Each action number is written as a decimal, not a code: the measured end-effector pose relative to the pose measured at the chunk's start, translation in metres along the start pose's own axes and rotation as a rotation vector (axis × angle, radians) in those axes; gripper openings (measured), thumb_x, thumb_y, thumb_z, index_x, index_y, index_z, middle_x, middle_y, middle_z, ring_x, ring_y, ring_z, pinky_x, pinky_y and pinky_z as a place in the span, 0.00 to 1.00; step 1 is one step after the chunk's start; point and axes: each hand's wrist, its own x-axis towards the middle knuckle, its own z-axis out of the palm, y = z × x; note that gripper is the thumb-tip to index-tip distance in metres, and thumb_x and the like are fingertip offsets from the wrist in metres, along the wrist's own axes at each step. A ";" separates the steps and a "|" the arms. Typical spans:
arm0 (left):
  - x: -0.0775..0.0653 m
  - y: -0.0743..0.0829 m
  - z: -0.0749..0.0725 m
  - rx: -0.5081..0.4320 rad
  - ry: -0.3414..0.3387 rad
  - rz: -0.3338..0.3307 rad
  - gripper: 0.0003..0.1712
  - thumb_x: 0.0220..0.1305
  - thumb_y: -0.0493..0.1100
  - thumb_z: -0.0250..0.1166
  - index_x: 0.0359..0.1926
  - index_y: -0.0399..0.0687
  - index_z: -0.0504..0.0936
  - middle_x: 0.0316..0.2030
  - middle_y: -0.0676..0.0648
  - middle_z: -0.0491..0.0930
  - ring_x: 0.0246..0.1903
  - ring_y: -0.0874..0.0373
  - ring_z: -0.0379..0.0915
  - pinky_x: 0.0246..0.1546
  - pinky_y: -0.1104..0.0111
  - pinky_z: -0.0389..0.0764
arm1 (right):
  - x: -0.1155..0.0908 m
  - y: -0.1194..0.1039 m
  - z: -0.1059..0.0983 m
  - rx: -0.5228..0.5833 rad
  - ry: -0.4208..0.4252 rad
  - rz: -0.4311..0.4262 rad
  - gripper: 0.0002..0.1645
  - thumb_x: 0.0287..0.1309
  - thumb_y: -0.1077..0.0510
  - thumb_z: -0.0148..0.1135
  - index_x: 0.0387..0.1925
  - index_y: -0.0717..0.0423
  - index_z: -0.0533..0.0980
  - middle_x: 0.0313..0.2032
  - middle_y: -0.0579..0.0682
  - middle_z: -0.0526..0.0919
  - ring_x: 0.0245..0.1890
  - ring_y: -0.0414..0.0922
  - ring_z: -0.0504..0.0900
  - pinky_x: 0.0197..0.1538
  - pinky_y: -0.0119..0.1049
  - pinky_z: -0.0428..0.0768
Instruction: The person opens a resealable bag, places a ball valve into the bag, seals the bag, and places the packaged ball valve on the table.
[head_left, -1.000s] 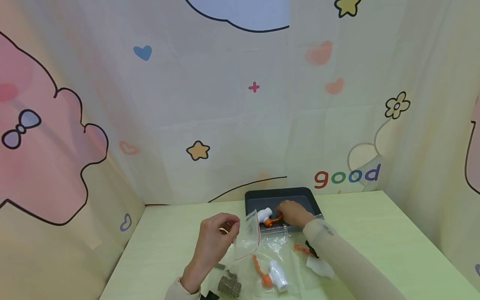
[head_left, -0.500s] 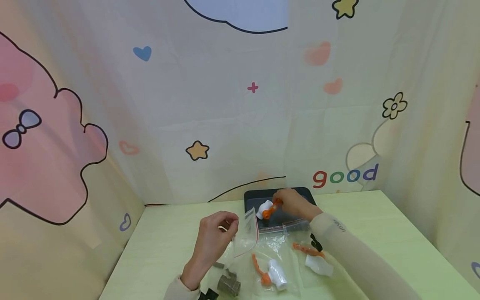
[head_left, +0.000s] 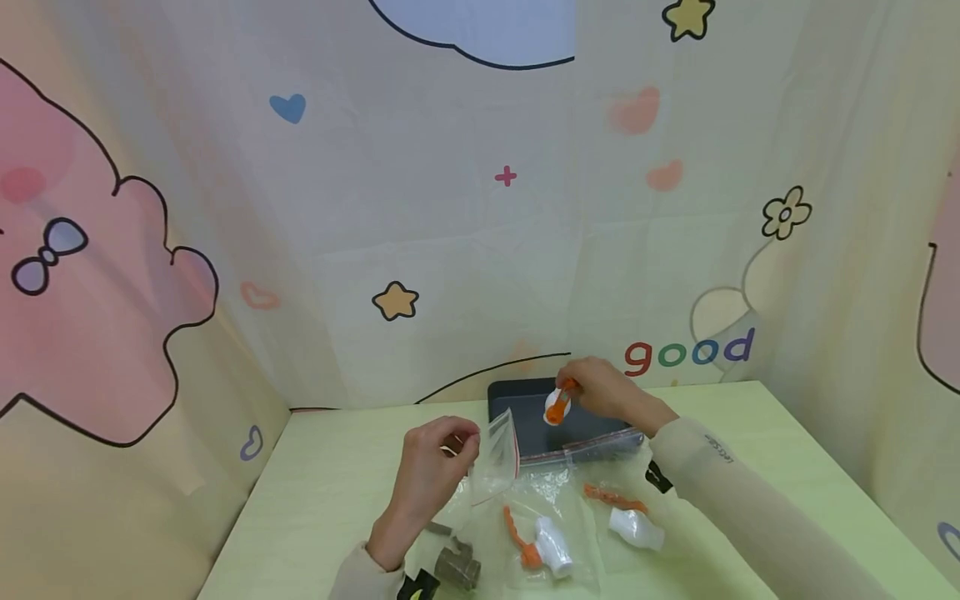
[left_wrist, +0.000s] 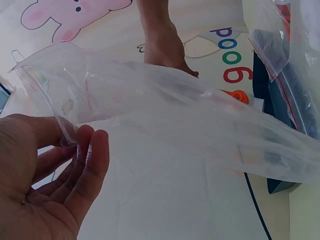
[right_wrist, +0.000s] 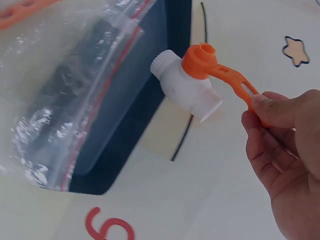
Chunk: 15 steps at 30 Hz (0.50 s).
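My right hand (right_wrist: pixel 285 145) pinches the orange lever of a white plastic ball valve (right_wrist: pixel 187 87). In the head view that valve hangs over the dark tray (head_left: pixel 517 425). My left hand (left_wrist: pixel 55 170) pinches the rim of a clear zip bag (left_wrist: pixel 165 105) between thumb and fingers. The bag's mouth gapes, and its red seal line shows in the head view. Beyond the film, the left wrist view shows part of the right hand (left_wrist: pixel 167 47) and a bit of orange.
A bagged white valve with an orange lever (head_left: pixel 553 546) lies at the front middle. Another white valve (head_left: pixel 636 528) in a bag is to its right. A grey valve (head_left: pixel 457 568) sits near the left wrist. More bag film overlaps the tray's front edge.
The right hand has lifted the white valve by its lever up from the tray and moved it right. The left hand keeps its hold on the bag, nearly still.
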 end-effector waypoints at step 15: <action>0.003 0.001 -0.001 0.007 0.011 -0.004 0.08 0.57 0.31 0.68 0.32 0.50 0.86 0.26 0.52 0.84 0.22 0.67 0.78 0.25 0.77 0.79 | -0.024 -0.042 -0.065 -0.179 0.133 -0.181 0.09 0.56 0.67 0.67 0.37 0.51 0.83 0.38 0.45 0.84 0.35 0.42 0.82 0.38 0.34 0.82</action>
